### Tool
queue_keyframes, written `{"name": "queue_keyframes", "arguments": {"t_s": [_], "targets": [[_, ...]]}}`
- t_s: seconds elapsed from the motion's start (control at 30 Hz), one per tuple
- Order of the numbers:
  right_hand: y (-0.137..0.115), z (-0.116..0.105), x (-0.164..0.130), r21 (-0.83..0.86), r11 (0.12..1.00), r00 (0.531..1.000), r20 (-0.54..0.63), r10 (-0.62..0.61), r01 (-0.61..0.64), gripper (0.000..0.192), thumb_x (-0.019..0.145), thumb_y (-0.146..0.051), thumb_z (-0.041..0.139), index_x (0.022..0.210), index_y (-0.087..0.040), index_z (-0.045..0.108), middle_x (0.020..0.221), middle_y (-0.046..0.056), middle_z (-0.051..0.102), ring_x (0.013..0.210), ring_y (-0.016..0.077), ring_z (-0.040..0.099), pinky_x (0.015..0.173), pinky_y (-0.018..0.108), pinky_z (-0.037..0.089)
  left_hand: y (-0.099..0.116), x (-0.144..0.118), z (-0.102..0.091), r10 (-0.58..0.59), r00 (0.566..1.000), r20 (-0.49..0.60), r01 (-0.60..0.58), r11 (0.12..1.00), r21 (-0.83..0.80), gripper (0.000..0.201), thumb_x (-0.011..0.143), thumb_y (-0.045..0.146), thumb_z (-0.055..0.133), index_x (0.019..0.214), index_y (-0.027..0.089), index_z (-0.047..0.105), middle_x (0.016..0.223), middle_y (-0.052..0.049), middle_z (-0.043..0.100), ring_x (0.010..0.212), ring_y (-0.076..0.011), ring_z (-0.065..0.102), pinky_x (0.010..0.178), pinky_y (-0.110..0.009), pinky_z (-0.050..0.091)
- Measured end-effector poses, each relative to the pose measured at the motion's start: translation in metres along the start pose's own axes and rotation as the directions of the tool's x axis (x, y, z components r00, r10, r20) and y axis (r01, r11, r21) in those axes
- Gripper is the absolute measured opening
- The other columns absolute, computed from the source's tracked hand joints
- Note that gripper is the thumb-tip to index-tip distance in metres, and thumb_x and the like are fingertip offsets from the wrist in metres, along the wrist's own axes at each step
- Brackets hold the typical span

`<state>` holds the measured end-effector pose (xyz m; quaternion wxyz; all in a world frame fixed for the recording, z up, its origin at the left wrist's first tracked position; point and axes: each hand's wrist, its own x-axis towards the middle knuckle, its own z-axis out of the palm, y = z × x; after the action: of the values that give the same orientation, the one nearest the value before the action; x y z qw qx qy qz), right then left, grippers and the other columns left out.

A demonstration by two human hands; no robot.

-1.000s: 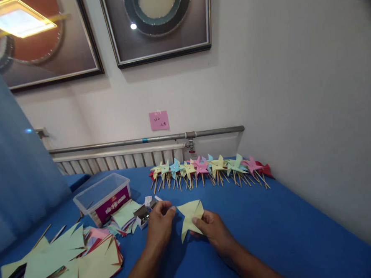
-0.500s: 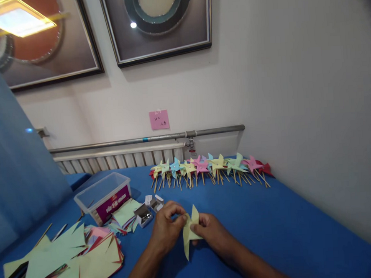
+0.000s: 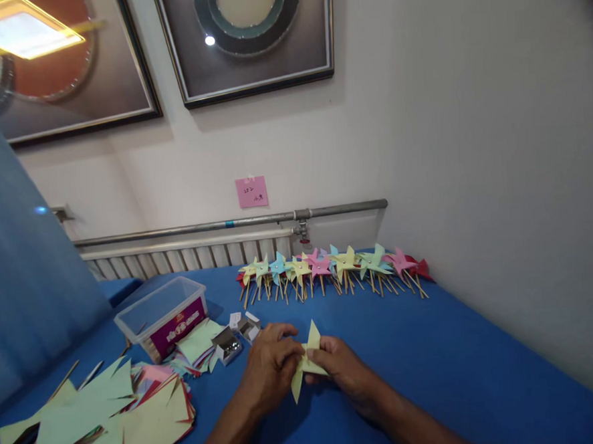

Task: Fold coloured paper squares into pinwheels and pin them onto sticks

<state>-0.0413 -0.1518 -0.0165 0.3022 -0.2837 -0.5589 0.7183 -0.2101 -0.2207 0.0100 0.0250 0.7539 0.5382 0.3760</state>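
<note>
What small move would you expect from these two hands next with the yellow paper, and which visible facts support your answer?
Probably a pin through the centre. The left hand and right hand pinch the yellow paper with its points gathered toward the middle, finished pinwheels line the wall, and small open boxes lie beside the left hand.

Finished pinwheels (image 3: 329, 270), plastic box (image 3: 162, 317), paper stacks (image 3: 112, 421)

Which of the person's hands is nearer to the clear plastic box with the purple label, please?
Left. The left hand is on the box's side of the folded yellow paper, apart from the clear plastic box; the right hand is farther off, beyond the paper.
</note>
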Motion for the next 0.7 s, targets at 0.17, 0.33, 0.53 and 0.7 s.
{"name": "queue_keyframes", "arguments": {"t_s": [0.17,0.33,0.53,0.7], "targets": [[0.005,-0.003,0.003,0.007,1.000,0.999,0.015,-0.029,0.028,0.049,0.071,-0.061,0.080,0.081,-0.014,0.070,0.073,0.003,0.071,0.058,0.0110,0.061,0.059,0.024,0.046,-0.006,-0.001,0.003,0.133,0.990,-0.038,-0.126,0.980,0.153,0.025,0.089,0.013,0.056,0.093,0.023,0.078,0.115,-0.010,0.073,0.103,-0.0264,0.066,0.088,-0.045,0.053],[0.013,-0.007,0.012,0.020,1.000,1.000,-0.027,0.005,-0.004,0.052,0.063,-0.058,0.085,0.085,-0.014,0.071,0.075,0.004,0.073,0.059,0.0123,0.063,0.061,0.025,0.049,-0.002,-0.002,0.004,0.141,0.989,-0.035,-0.133,0.977,0.165,0.025,0.090,0.014,0.055,0.093,0.023,0.078,0.119,-0.010,0.073,0.106,-0.0265,0.066,0.092,-0.046,0.053],[0.016,-0.008,0.014,-0.116,0.991,0.985,-0.150,-0.083,0.066,0.046,0.072,-0.055,0.077,0.088,-0.013,0.071,0.074,0.005,0.073,0.062,0.0167,0.065,0.065,0.030,0.052,-0.013,0.002,-0.012,-0.116,0.968,-0.223,0.147,0.981,0.129,0.025,0.093,0.019,0.052,0.096,0.022,0.077,0.116,-0.010,0.073,0.110,-0.0250,0.067,0.099,-0.040,0.052],[0.015,-0.011,0.015,-0.153,0.986,0.977,-0.191,-0.097,0.067,0.044,0.073,-0.055,0.075,0.091,-0.015,0.073,0.080,0.005,0.075,0.070,0.0215,0.069,0.067,0.032,0.053,-0.054,-0.003,-0.063,-0.450,0.841,-0.300,0.524,0.814,0.250,0.026,0.093,0.021,0.051,0.097,0.020,0.076,0.101,-0.007,0.077,0.097,-0.0232,0.069,0.087,-0.032,0.050]]}}
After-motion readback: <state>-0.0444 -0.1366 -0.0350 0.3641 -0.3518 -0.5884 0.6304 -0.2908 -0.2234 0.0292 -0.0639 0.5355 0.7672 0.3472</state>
